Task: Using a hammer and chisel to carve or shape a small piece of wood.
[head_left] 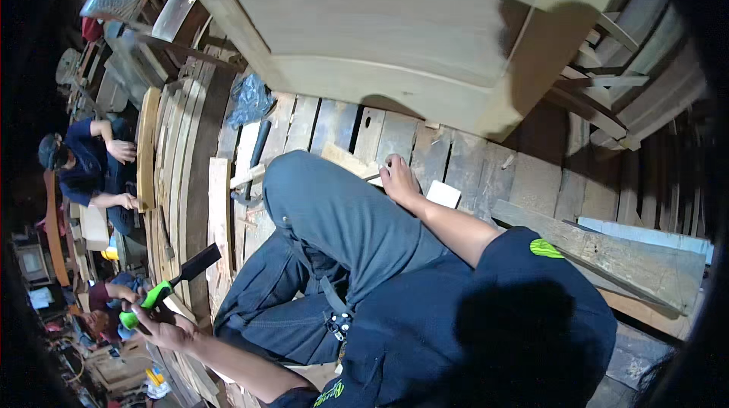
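My left hand (168, 329), out at the lower left, is closed around the bright green handle of a chisel (199, 264). The chisel's wide, dark blade points up and to the right, apart from any wood. Beyond my raised knee, my right hand (399, 180) rests low over the plank floor with its fingers curled at the end of a pale strip of wood (345, 159). My knee hides part of that strip. A small white block (443, 194) lies beside my right wrist. Left of the knee there is a dark-handled tool (260, 142), its lower part among wood scraps.
A large pale wooden panel (395, 21) stands in front of me. Stacked boards (178, 127) run along the left, with a co-worker (83, 157) behind them holding a board; another person's arm (99, 321) shows lower down. Crumpled plastic (250, 98) and boards (607, 256) at right lie around.
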Motion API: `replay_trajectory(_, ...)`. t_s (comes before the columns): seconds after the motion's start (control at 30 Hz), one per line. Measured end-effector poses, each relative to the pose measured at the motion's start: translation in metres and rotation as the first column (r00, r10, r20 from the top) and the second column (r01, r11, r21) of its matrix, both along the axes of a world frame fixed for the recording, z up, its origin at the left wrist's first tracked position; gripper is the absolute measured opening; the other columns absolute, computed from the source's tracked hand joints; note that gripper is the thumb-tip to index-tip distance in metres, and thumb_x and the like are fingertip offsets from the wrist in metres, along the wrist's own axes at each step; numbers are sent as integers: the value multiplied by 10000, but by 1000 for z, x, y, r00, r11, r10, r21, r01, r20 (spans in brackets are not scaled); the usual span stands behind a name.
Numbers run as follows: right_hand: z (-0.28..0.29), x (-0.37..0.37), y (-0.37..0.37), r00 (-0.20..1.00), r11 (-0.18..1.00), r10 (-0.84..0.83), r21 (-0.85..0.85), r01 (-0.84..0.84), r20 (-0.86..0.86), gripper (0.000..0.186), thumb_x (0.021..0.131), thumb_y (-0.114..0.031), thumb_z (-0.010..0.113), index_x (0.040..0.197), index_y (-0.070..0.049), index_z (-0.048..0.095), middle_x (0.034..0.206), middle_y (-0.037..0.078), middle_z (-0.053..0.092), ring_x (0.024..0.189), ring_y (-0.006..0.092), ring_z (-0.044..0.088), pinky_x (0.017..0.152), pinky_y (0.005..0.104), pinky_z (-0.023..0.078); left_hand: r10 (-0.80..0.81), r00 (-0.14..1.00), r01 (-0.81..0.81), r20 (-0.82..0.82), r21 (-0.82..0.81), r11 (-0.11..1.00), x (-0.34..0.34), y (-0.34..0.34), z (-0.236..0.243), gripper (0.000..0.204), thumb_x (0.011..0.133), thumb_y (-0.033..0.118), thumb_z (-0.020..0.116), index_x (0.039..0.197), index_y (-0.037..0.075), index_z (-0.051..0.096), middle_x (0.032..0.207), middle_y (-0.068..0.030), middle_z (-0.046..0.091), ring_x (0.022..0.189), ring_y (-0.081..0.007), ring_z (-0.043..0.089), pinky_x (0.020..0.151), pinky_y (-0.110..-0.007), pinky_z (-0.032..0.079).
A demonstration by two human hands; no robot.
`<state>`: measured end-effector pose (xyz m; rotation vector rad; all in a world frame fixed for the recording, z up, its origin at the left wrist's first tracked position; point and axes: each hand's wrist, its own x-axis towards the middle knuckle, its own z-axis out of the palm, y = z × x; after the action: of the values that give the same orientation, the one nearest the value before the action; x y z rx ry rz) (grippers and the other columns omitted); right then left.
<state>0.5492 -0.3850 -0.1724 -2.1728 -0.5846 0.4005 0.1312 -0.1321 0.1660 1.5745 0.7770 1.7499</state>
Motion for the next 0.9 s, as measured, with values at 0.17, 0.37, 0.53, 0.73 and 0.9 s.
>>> replay_trajectory(0.17, 11, 13, -21, 979, 988, 150, 45, -145, -140, 509, 923, -310, 554, 1299, 11, 431, 1217, 272, 547, 1152, 420, 522, 972, 475, 421, -157, 971, 173, 183, -75, 982, 40, -26, 64, 358, 942, 210, 568, 1213, -22, 540, 1161, -130, 612, 1028, -242, 596, 911, -386, 497)
replay_trajectory(0.37, -1, 26, -106, 989, 962, 79, -271, -41, 128, 373, 904, -217, 534, 1224, -25, 509, 1200, 220, 536, 1175, 372, 469, 1039, 501, 305, -709, 698, 693, -105, -151, 705, 39, -13, 117, 361, 971, 209, 491, 1249, -18, 454, 1093, -173, 582, 966, -271, 580, 891, -391, 493)
replay_trajectory(0.53, -26, 9, -134, 966, 950, 129, -308, -56, 223, 433, 855, -251, 586, 1230, -51, 507, 1268, 180, 481, 1240, 348, 412, 1078, 529, 235, -103, 593, 288, -799, 90, 953, 121, 75, 56, 504, 907, 99, 621, 1343, -67, 430, 1155, -159, 588, 991, -188, 592, 856, -278, 487)
replay_trajectory(0.73, -22, 27, -111, 954, 882, 177, -469, -44, 242, 484, 823, -270, 596, 1247, -59, 496, 1329, 199, 425, 1289, 352, 367, 1103, 528, 204, -363, 24, 705, -931, -242, 667, 337, 105, -18, 513, 807, -32, 607, 1311, 9, 522, 1254, -156, 598, 1150, -234, 567, 989, -347, 403)
replay_trajectory(0.9, -22, 35, -104, 930, 879, 273, -457, -138, 244, 489, 753, -239, 587, 1211, -80, 530, 1342, 200, 423, 1268, 368, 377, 1074, 536, 246, -466, -238, 807, -852, -440, 394, 429, 119, -46, 500, 775, 68, 694, 1250, -6, 558, 1082, -221, 645, 968, -327, 651, 873, -343, 473)
